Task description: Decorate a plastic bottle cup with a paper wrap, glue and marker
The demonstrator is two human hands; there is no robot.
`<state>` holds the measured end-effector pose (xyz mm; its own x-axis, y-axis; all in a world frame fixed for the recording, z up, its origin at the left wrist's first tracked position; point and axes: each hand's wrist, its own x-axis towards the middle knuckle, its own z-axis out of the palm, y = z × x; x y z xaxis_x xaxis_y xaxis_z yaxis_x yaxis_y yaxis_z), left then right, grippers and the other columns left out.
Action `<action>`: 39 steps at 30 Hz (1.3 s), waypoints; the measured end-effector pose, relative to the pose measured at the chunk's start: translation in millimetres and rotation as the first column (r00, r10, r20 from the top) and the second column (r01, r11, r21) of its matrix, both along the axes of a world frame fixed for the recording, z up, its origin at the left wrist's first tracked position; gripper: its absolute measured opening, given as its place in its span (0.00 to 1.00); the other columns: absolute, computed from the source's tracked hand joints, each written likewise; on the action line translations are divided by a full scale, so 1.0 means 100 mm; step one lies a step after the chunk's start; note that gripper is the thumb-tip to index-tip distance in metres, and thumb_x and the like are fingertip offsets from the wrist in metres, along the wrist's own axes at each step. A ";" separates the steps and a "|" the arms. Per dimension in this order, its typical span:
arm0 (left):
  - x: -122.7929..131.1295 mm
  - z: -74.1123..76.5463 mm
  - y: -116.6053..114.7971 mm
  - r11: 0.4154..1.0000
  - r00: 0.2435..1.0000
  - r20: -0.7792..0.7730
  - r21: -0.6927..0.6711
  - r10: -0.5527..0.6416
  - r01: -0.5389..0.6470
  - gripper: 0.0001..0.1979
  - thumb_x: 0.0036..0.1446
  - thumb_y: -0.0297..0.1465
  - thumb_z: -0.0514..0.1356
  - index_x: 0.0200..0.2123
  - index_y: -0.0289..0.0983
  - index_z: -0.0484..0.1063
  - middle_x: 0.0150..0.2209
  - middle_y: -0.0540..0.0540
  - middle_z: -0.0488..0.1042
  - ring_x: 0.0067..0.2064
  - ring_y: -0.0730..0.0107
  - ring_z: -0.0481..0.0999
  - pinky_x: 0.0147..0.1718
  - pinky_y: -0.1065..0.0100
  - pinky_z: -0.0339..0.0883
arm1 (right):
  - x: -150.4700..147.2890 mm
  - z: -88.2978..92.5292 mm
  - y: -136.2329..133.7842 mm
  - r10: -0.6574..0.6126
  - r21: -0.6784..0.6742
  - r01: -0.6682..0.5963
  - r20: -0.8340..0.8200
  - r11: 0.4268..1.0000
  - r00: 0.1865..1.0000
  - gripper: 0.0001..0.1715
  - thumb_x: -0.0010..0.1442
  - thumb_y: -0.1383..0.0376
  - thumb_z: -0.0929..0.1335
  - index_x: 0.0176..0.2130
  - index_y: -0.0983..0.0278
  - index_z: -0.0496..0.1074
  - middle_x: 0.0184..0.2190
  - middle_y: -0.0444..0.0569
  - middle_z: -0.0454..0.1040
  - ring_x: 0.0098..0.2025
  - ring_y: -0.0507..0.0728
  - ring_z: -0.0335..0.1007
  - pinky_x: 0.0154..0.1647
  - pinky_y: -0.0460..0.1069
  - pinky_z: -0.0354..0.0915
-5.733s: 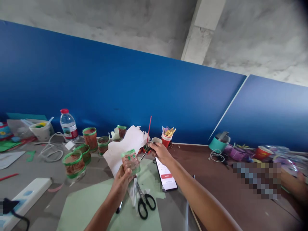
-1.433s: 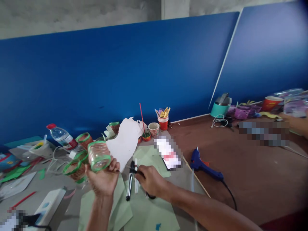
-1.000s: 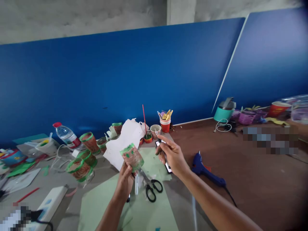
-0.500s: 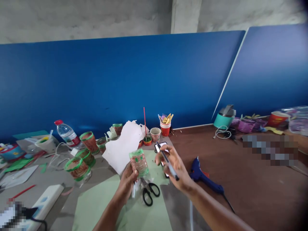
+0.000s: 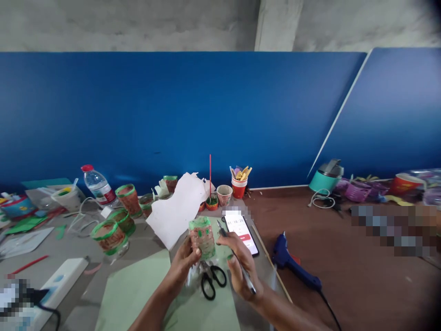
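The left hand has its fingers closed around a small decorated cup, of clear and reddish-brown look, with green along the upper edge and green spots on the side. This cup is in the air, a little tilted, above a light green sheet which lies on the table. The fingers of the right hand are grasping a pen with a dark end; its tip points up and to the left, near the right side of the cup, and it seems to be apart from it.

Just below the cup, scissors with black handles lie on the green sheet, their handles toward the person. Behind the right hand there is a phone with lit screen. A large white paper with torn edge is behind the left hand. To the left, several similar cups with green rims stand close together, and near them a clear bottle with red cap leans. To the right of the phone, a blue glue gun lies on the brown part of the table, with its cable going toward the near edge.
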<state>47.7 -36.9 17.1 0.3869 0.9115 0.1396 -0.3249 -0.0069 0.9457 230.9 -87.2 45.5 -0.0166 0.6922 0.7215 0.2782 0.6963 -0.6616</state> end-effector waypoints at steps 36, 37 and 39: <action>0.01 -0.06 0.01 0.989 0.983 -0.121 0.053 0.140 -0.135 0.27 0.48 0.37 0.67 0.51 0.36 0.70 0.51 0.38 0.74 0.54 0.47 0.69 0.55 0.54 0.59 | -0.13 0.04 -0.03 -0.007 0.035 0.006 0.043 0.999 0.999 0.13 0.59 0.73 0.63 0.42 0.59 0.69 0.34 0.49 0.73 0.38 0.56 0.72 0.38 0.49 0.69; 0.01 -0.06 0.01 0.989 0.981 -0.128 0.061 0.144 -0.137 0.26 0.48 0.37 0.67 0.51 0.36 0.70 0.51 0.38 0.74 0.54 0.47 0.69 0.55 0.54 0.59 | -0.13 0.05 -0.03 -0.010 0.030 0.008 0.048 1.000 0.999 0.13 0.59 0.72 0.63 0.42 0.59 0.70 0.34 0.49 0.74 0.38 0.56 0.72 0.38 0.49 0.69; 0.02 -0.05 0.01 0.985 0.975 -0.151 0.087 0.160 -0.148 0.26 0.48 0.37 0.67 0.51 0.36 0.70 0.50 0.38 0.74 0.54 0.46 0.69 0.54 0.54 0.60 | -0.13 0.06 -0.03 -0.006 0.022 0.005 0.056 1.000 0.998 0.13 0.59 0.73 0.63 0.42 0.59 0.70 0.34 0.49 0.74 0.38 0.56 0.72 0.38 0.49 0.69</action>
